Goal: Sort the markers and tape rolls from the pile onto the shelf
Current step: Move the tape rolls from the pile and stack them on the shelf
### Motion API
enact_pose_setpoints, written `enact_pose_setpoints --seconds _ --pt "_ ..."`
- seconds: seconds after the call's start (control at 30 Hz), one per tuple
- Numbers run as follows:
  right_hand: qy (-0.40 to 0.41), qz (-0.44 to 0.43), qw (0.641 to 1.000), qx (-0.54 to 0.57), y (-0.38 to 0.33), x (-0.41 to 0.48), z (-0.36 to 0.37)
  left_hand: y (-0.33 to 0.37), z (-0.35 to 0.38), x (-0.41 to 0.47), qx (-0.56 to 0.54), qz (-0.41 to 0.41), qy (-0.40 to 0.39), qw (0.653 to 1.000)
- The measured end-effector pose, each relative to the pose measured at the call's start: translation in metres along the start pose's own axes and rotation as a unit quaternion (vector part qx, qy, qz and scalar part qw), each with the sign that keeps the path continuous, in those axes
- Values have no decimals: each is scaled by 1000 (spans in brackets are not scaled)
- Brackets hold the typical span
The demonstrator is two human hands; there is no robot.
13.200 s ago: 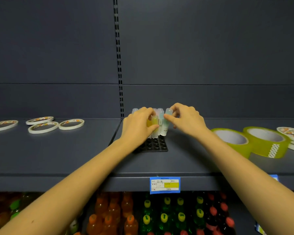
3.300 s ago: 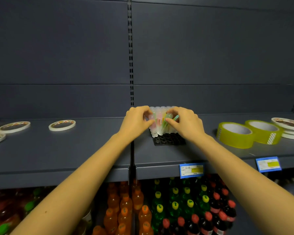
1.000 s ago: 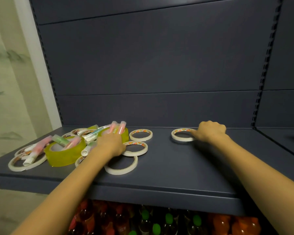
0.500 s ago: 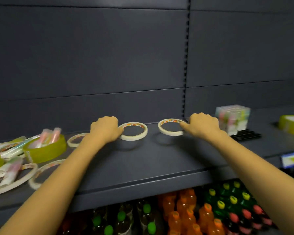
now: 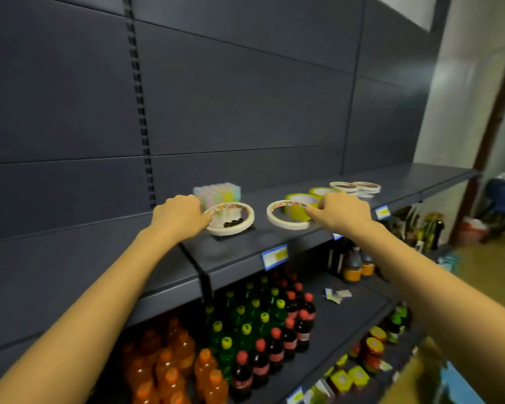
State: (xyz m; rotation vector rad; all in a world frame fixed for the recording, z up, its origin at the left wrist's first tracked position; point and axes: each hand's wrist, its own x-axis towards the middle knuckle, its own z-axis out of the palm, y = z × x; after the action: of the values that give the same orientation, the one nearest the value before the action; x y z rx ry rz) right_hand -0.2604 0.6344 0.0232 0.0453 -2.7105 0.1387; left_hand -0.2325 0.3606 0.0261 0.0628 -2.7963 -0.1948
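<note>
My left hand point(image 5: 181, 215) pinches one thin tape roll point(image 5: 229, 218) by its rim, my right hand point(image 5: 343, 212) a second roll point(image 5: 287, 218), both near the front edge of the shelf point(image 5: 263, 239). Light, stiff rings, I judge; rim pinches suit.

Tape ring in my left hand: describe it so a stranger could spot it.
On the dark shelf above the soda bottles, find the pastel marker block. Before it, the left hand holds a thin white tape ring; the twin ring in the right hand frames yellow tape.
</note>
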Motion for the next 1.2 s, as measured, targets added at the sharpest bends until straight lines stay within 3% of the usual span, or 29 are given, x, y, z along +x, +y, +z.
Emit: enact_pose_setpoints --seconds 0.27,0.63,1.2 --pt "14 53 998 -30 127 -1 0 126 42 21 -19 57 6 998" --pt "5 111 994 -13 231 37 23 240 76 82 -2 91 8 996" --pt "28 89 996 -9 364 213 63 367 143 266 28 65 21 997"
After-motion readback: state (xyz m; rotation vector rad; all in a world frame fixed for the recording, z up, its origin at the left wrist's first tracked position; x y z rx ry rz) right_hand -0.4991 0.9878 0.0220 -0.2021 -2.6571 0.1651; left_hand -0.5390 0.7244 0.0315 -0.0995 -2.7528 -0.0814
